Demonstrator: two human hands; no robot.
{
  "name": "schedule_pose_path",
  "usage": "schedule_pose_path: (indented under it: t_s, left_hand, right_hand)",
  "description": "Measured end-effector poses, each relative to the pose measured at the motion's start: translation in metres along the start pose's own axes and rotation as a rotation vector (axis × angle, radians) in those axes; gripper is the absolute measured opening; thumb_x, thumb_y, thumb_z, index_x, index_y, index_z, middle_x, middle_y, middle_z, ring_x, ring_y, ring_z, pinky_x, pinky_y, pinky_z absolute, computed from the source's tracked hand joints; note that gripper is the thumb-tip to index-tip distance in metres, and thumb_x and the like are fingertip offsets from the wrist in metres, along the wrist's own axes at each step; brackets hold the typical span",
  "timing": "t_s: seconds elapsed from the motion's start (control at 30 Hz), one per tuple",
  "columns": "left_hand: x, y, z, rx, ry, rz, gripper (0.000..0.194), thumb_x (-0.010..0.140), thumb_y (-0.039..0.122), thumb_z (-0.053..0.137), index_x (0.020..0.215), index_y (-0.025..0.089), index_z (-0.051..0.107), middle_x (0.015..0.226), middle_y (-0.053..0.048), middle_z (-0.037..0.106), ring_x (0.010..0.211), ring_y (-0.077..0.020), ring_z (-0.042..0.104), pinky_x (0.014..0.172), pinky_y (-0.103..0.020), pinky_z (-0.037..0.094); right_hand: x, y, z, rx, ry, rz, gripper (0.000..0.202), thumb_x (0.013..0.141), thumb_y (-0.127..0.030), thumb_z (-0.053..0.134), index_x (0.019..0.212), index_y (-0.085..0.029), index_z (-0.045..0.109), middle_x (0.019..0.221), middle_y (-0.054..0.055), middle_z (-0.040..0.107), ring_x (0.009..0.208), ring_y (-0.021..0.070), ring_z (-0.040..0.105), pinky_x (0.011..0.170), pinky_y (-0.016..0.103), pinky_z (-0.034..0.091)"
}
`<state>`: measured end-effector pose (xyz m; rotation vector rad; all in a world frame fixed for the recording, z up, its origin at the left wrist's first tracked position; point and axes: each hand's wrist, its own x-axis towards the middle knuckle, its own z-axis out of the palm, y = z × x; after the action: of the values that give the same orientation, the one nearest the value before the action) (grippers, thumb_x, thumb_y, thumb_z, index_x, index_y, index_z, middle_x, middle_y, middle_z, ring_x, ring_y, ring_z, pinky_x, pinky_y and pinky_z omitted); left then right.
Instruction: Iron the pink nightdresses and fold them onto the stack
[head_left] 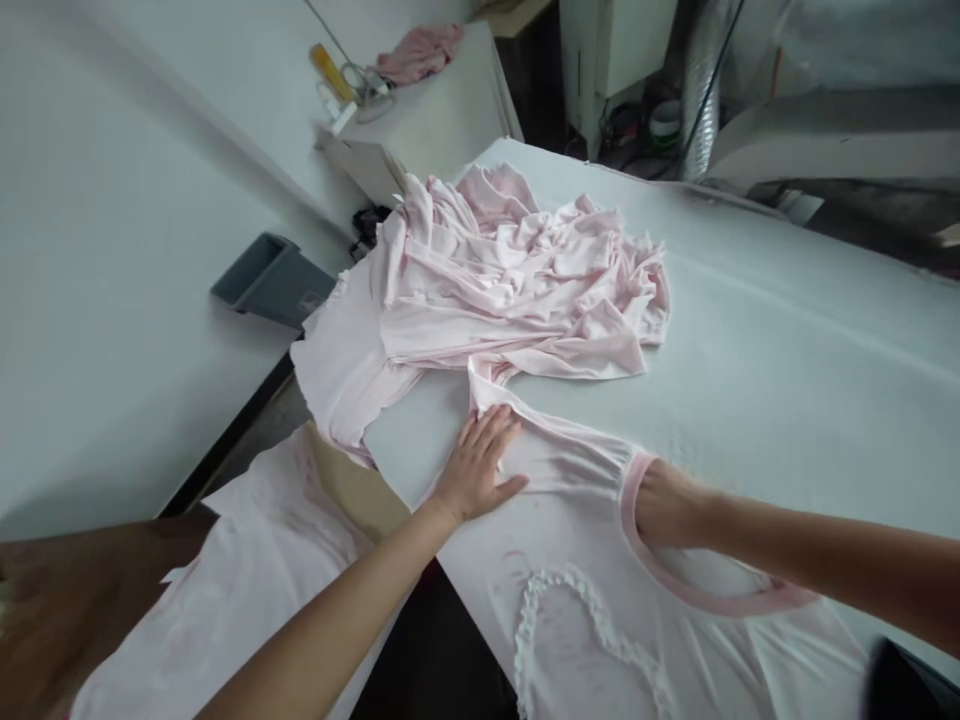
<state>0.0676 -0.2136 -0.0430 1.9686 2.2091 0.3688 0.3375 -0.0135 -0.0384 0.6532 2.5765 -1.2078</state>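
Observation:
A pale pink shirt (585, 520) with a darker pink neckband and a ruffled heart outline on its front lies spread over the near table edge. My left hand (480, 465) rests on its sleeve with fingers stretched out flat. Through the neck opening goes my right hand (664, 505); the wrist shows at the neckband, while the fingers are hidden inside the fabric. Just beyond the sleeve is a heap of crumpled pink garments (517, 270), part of it hanging over the table's left edge.
The light table (795, 350) stretches to the right. More pale cloth (255, 560) hangs at lower left, beside a grey bin (274, 275) near the wall. A covered cabinet (442, 110) with pink cloth and cables stands behind. A silver flexible duct (703, 130) is at the back.

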Motion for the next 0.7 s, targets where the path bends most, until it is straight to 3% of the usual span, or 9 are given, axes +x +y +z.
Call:
schedule_pose_path:
  t_s: [0.1,0.17,0.23,0.33,0.43,0.5,0.6,0.63,0.7]
  left_hand:
    - [0.013,0.003,0.005,0.054,0.036,-0.152,0.078,0.093,0.063,0.052,0.156,0.020,0.039,0.163,-0.016,0.037,0.152,-0.0340,0.029,0.125,-0.056,0.016]
    - [0.023,0.003,0.008,0.076,0.096,-0.263,0.075,0.093,0.062,0.052,0.156,0.023,0.040,0.163,-0.015,0.036,0.152,-0.0350,0.030,0.124,-0.058,0.016]
    - [0.032,-0.002,0.008,0.098,0.135,-0.366,0.070,0.094,0.059,0.051,0.156,0.025,0.042,0.163,-0.014,0.035,0.151,-0.0354,0.031,0.123,-0.060,0.016]
    - [0.037,-0.018,0.000,0.107,0.135,-0.516,0.065,0.096,0.054,0.050,0.153,0.023,0.046,0.161,-0.017,0.039,0.148,-0.0373,0.035,0.119,-0.065,0.021]
    - [0.028,-0.027,-0.017,0.119,0.216,-0.620,0.059,0.095,0.050,0.054,0.144,0.016,0.056,0.154,-0.023,0.047,0.144,-0.0419,0.040,0.114,-0.068,0.028]
    - [0.021,-0.018,-0.023,0.061,0.273,-0.447,0.046,0.098,0.044,0.051,0.132,0.016,0.066,0.144,-0.022,0.058,0.136,-0.0378,0.051,0.112,-0.060,0.037]
    - [0.028,0.016,-0.014,-0.168,0.099,0.161,0.036,0.103,0.032,0.042,0.121,0.022,0.072,0.130,-0.011,0.070,0.125,-0.0224,0.062,0.108,-0.041,0.046]
    - [0.037,0.029,-0.007,-0.221,0.011,0.332,0.037,0.104,0.030,0.041,0.124,0.024,0.071,0.132,-0.008,0.070,0.128,-0.0198,0.060,0.109,-0.039,0.045]
    - [0.067,0.053,0.005,-0.236,-0.100,0.494,0.038,0.104,0.030,0.042,0.135,0.028,0.065,0.146,-0.006,0.060,0.141,-0.0203,0.049,0.117,-0.043,0.038]
  right_hand:
    - [-0.052,-0.005,-0.024,-0.404,0.130,-0.275,0.041,0.093,-0.022,0.052,0.131,-0.021,0.067,0.138,0.011,0.064,0.134,0.0279,0.055,0.118,0.051,0.039]
    - [-0.070,-0.028,-0.012,-0.585,0.357,-0.181,0.060,0.095,-0.024,0.047,0.154,-0.016,0.042,0.158,0.015,0.043,0.147,0.0313,0.039,0.119,0.054,0.036]
    - [-0.066,-0.057,0.019,-0.596,0.427,-0.123,0.070,0.096,-0.033,0.049,0.160,-0.014,0.028,0.163,0.016,0.032,0.151,0.0337,0.031,0.119,0.055,0.036]
    - [-0.038,-0.085,0.055,-0.505,0.398,-0.173,0.070,0.096,-0.038,0.050,0.159,-0.014,0.032,0.160,0.016,0.038,0.150,0.0319,0.033,0.121,0.052,0.034]
    - [-0.048,-0.076,0.044,-0.483,0.636,0.135,0.065,0.097,-0.034,0.044,0.156,-0.009,0.035,0.155,0.022,0.044,0.146,0.0358,0.040,0.116,0.059,0.037]
    - [-0.096,-0.059,0.022,-0.500,0.808,0.351,0.065,0.099,-0.037,0.040,0.157,-0.009,0.032,0.158,0.023,0.040,0.148,0.0374,0.036,0.116,0.061,0.036]
    - [-0.203,-0.039,0.011,-0.530,0.932,0.560,0.072,0.099,-0.049,0.037,0.159,-0.009,0.028,0.160,0.022,0.036,0.149,0.0397,0.033,0.119,0.062,0.033]
    - [-0.236,-0.036,0.015,-0.514,0.928,0.638,0.074,0.098,-0.052,0.035,0.159,-0.010,0.028,0.156,0.023,0.042,0.143,0.0419,0.041,0.115,0.063,0.038]
    - [-0.285,-0.034,0.029,-0.469,0.892,0.757,0.073,0.095,-0.057,0.033,0.156,-0.017,0.035,0.137,0.021,0.060,0.120,0.0437,0.062,0.102,0.062,0.050]
